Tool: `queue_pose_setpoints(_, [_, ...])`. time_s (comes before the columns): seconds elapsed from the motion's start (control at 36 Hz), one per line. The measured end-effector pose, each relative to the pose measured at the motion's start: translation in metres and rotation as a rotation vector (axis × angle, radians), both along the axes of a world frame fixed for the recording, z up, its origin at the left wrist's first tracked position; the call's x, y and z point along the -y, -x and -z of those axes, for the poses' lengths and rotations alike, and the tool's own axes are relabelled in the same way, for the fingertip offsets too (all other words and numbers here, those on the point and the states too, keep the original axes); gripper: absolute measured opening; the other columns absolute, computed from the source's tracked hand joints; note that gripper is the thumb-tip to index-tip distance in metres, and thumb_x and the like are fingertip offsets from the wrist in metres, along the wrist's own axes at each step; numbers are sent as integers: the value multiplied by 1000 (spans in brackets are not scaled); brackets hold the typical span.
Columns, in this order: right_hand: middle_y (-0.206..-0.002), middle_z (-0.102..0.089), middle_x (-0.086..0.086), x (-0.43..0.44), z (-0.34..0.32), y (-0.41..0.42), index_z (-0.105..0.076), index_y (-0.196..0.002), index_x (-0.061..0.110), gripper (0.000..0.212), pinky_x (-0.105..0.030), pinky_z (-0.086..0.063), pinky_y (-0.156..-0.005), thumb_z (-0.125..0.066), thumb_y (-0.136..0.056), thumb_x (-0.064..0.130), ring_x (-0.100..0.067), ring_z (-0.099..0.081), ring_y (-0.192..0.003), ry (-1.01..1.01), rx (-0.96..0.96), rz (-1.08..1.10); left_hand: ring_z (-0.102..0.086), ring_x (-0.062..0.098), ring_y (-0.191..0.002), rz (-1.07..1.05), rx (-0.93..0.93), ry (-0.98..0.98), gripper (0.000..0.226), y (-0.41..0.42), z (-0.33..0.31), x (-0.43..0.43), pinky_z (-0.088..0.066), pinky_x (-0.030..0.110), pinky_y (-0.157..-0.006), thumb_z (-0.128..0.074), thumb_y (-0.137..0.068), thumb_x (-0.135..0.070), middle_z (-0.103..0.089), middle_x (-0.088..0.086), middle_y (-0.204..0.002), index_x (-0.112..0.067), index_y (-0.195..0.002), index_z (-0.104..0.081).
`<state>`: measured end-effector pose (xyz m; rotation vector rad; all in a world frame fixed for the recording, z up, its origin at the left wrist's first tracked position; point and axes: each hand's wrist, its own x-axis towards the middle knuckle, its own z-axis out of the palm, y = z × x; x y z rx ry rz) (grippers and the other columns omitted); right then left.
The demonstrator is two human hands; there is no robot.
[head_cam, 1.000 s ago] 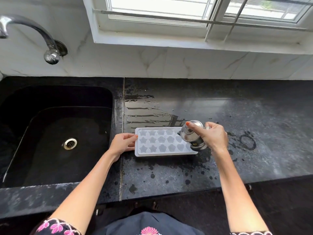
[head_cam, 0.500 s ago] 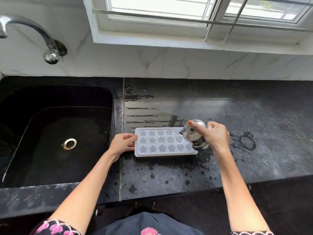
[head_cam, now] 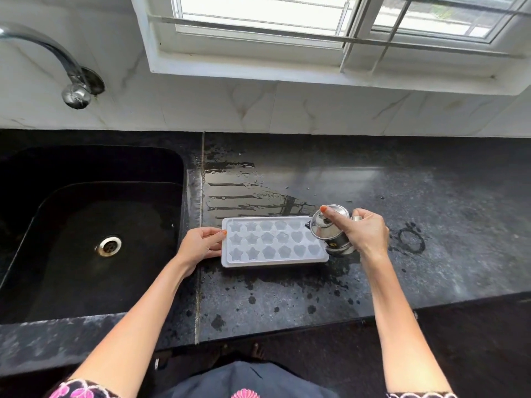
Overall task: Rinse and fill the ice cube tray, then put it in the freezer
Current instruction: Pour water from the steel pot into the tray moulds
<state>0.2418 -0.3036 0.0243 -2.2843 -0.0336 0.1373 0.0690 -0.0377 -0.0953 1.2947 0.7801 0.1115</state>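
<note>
A white ice cube tray (head_cam: 270, 242) with star, flower and heart moulds lies flat on the dark stone counter (head_cam: 402, 196), just right of the sink. My left hand (head_cam: 199, 245) grips the tray's left end. My right hand (head_cam: 363, 232) holds a small lidded steel jug (head_cam: 330, 228) tilted toward the tray's right end, my index finger pressing on its lid. The jug's spout hangs over the top right moulds. I cannot tell whether water is flowing.
A black sink (head_cam: 86, 225) with a metal drain (head_cam: 108, 246) lies to the left under a chrome tap (head_cam: 76, 90). Water streaks and drops wet the counter around the tray. A white window sill runs along the back wall.
The jug and my right hand have shifted slightly right and up at the tray's right end. My left hand and the tray have stayed put.
</note>
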Motion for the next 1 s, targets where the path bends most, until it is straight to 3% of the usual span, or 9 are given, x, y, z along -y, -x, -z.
queue_pose_setpoints(0.89, [-51,-43,4,7,1,-1,-31,-54,19,74,-34,-31,-53,-78,-54,76,-16,-38,-52,66,32,31,-77,19,-80,16,7,13,13,1,5,-3,-59,23,-61,-67,-94,-17,-80,8,-91,-7,-100,-73])
queue_pose_setpoints(1.0, [-49,-36,6,7,0,-1,-26,-54,19,77,-35,-27,-53,-79,-54,75,-16,-36,-52,71,20,30,-77,20,-79,16,-3,3,11,0,6,-2,-59,23,-61,-68,-94,-17,-80,7,-89,-10,-98,-74])
